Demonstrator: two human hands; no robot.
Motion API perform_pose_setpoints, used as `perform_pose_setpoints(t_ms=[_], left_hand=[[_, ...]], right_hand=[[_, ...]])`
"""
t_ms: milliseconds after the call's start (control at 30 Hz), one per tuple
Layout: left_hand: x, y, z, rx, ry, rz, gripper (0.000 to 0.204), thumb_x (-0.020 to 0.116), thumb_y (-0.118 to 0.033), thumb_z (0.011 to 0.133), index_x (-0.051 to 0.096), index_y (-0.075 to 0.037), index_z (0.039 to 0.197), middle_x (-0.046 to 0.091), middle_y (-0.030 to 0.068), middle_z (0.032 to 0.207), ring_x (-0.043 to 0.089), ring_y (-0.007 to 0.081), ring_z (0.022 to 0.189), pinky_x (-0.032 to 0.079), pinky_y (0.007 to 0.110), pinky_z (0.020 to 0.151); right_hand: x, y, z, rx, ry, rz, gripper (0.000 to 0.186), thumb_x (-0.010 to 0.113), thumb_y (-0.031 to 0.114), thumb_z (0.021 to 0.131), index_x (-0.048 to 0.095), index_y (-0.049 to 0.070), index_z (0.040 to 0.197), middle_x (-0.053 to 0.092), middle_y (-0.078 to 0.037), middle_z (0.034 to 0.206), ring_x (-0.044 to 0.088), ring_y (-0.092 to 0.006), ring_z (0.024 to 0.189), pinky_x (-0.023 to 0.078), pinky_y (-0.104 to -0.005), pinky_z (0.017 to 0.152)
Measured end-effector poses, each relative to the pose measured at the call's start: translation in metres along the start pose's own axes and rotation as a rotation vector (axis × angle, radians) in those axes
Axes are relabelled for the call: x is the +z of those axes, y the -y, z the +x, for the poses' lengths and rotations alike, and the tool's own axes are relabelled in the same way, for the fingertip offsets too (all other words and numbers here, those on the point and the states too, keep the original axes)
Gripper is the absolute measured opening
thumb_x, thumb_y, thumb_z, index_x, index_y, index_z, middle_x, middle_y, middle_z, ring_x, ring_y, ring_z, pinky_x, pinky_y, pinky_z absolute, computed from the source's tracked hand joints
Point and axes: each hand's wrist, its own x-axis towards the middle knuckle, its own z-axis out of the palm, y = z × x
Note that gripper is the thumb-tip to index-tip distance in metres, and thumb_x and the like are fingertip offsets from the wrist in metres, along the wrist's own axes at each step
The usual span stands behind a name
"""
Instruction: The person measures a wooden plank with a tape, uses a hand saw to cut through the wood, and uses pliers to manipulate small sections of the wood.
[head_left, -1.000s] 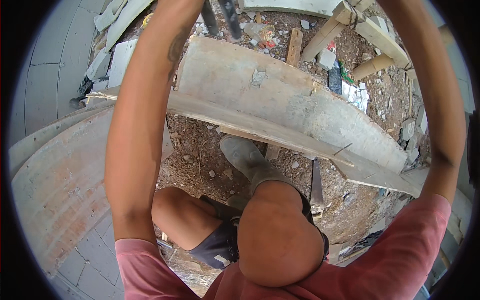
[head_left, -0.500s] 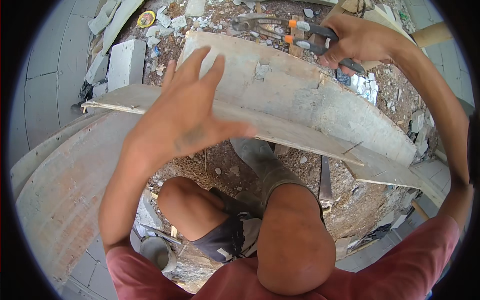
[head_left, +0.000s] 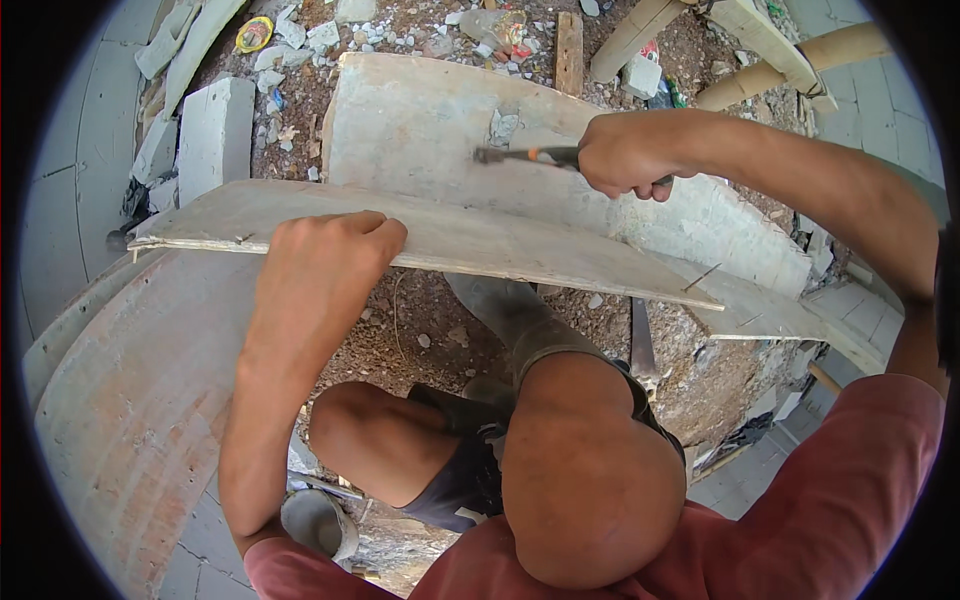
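Head view: dark-handled pincers sit in the fist of the right hand, their blurred head above the wide board; the left hand grips the narrow board by its near edge. Between the hands, closer to the body, is a grey boot.

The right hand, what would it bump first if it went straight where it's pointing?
Probably the wide pale board: the right hand holds an orange-banded tool that points left across it. How close they are is unclear; if it passed clear, the white block farther left might be next.
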Motion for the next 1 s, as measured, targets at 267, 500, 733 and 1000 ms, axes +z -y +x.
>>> perform_pose_setpoints(t_ms=[267, 500, 733, 1000], left_hand=[[0.012, -0.004, -0.009, 0.025, -0.03, -0.04, 0.008, 0.058, -0.003, 0.072, 0.06, -0.004, 0.08, 0.064, 0.0118, 0.08, 0.066, 0.0318, 0.074, 0.052, 0.041, 0.063], [0.002, -0.006, -0.01, -0.043, 0.092, -0.112, 0.015, 0.061, -0.006, 0.076, 0.064, -0.004, 0.09, 0.067, 0.0159, 0.082, 0.066, 0.0347, 0.08, 0.051, 0.043, 0.067], [-0.029, 0.024, 0.051, -0.014, 0.315, -0.887, 0.093, 0.086, -0.039, 0.066, 0.043, -0.004, 0.141, 0.058, 0.0201, 0.125, 0.058, 0.0343, 0.115, 0.044, 0.039, 0.097], [0.063, 0.013, 0.139, 0.019, 0.497, -0.914, 0.034, 0.066, -0.027, 0.092, 0.055, -0.004, 0.114, 0.064, 0.0082, 0.104, 0.06, 0.0191, 0.091, 0.047, 0.033, 0.083]], right_hand=[[0.002, -0.01, 0.005, -0.053, -0.023, -0.088, 0.025, 0.044, 0.013, 0.079, 0.059, -0.007, 0.084, 0.057, -0.016, 0.074, 0.057, -0.0236, 0.06, 0.047, -0.037, 0.05], [0.018, -0.021, 0.022, -0.296, -0.089, -0.386, 0.031, 0.043, 0.011, 0.075, 0.062, -0.008, 0.091, 0.064, -0.022, 0.08, 0.065, -0.031, 0.071, 0.051, -0.0415, 0.06], [-0.041, 0.028, -0.017, -0.185, -0.399, -0.73, 0.029, 0.058, 0.018, 0.08, 0.066, -0.006, 0.095, 0.068, -0.019, 0.082, 0.066, -0.0282, 0.072, 0.052, -0.0413, 0.062], [-0.032, 0.027, 0.005, -0.544, -0.566, -0.115, 0.029, 0.067, 0.012, 0.078, 0.063, -0.005, 0.101, 0.068, -0.019, 0.089, 0.068, -0.0252, 0.078, 0.057, -0.0328, 0.063]])
